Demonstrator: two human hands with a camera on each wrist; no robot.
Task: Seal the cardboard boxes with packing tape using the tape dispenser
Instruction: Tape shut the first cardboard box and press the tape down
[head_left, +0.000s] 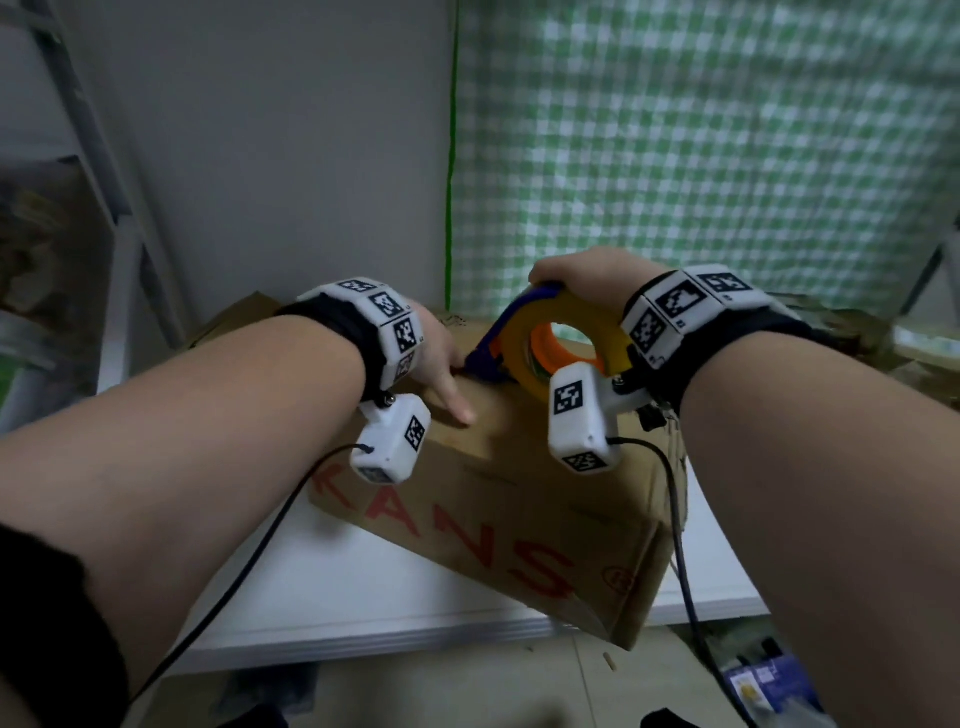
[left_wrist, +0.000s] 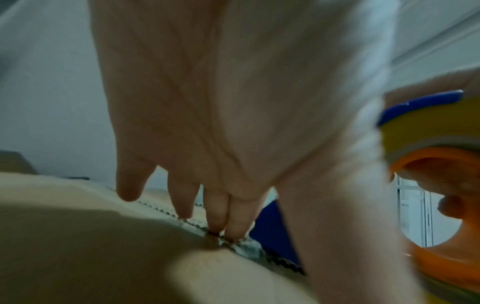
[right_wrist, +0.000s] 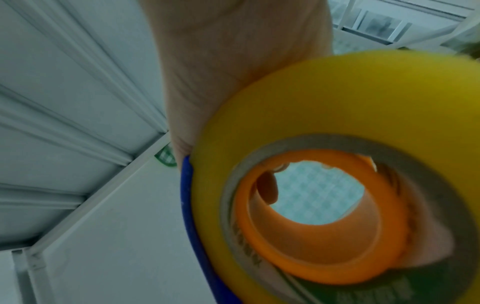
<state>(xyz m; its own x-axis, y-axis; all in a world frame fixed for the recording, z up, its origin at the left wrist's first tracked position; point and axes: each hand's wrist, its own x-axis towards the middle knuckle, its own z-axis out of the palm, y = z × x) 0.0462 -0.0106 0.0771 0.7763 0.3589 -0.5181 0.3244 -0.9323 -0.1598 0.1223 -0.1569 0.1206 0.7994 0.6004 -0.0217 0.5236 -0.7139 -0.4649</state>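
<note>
On the white tabletop (head_left: 363, 582) a brown cardboard box (head_left: 519, 499) with red lettering on its near side is seen, one corner jutting past the table's front edge. Its long axis is angled from near-right to far-left in the head view. Behind it a green checked curtain (head_left: 701, 145) is hung, a grey wall to its left.

Both hands are placed on the box top, close together. The left hand (head_left: 441, 358) is laid flat, fingers (left_wrist: 215, 209) straight and pressed onto the flap's far edge, thumb pointing back along the top; nothing is gripped. Just to its right, nearly touching it, the tape dispenser (head_left: 498, 332) is held by the right hand (head_left: 587, 275), which is curled over the top of the yellow tape roll (head_left: 608, 327) with a fingertip visible inside the orange core (right_wrist: 322, 242). The roll is stood on edge, its hole facing the camera. The blue dispenser nose is pointed down-left onto the box top, toward the left hand. Applied tape cannot be made out; motion blur.
</note>
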